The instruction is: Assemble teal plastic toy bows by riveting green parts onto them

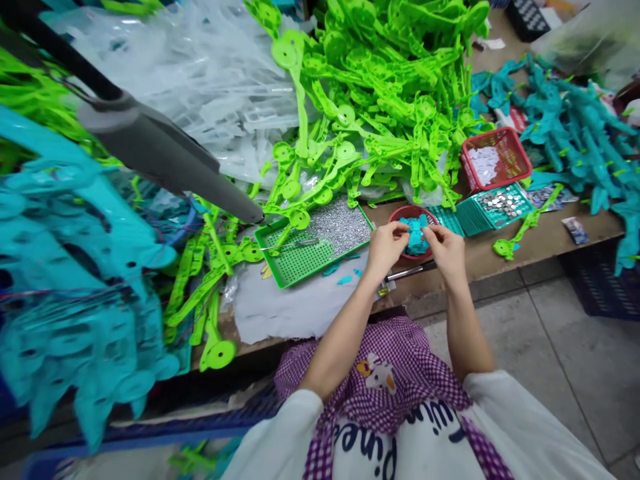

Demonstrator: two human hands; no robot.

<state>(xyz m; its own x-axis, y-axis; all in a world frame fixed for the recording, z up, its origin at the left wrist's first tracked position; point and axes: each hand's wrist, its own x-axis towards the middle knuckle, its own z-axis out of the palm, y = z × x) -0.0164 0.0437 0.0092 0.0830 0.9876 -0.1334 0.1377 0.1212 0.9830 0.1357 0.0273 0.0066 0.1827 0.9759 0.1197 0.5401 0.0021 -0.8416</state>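
Observation:
My left hand (386,248) and my right hand (447,252) are raised over a small round red basket (396,215) at the table's front. Fingertips of both are pinched at the two sides of a small teal plastic piece (415,230). More teal pieces lie in the basket below, so the held one's outline is hard to make out. A screwdriver-like tool with a metal shaft (407,272) and dark handle lies just under my wrists. Left of my hands is a green perforated tray (295,270) of small silvery screws, with tweezers (290,245) laid across it.
Bright green plastic parts (380,100) are heaped behind. Large teal parts pile up at left (85,267) and right (575,127). A grey powered driver (165,147) hangs at upper left. A red basket (523,150) and a teal box of metal discs (503,203) stand at right.

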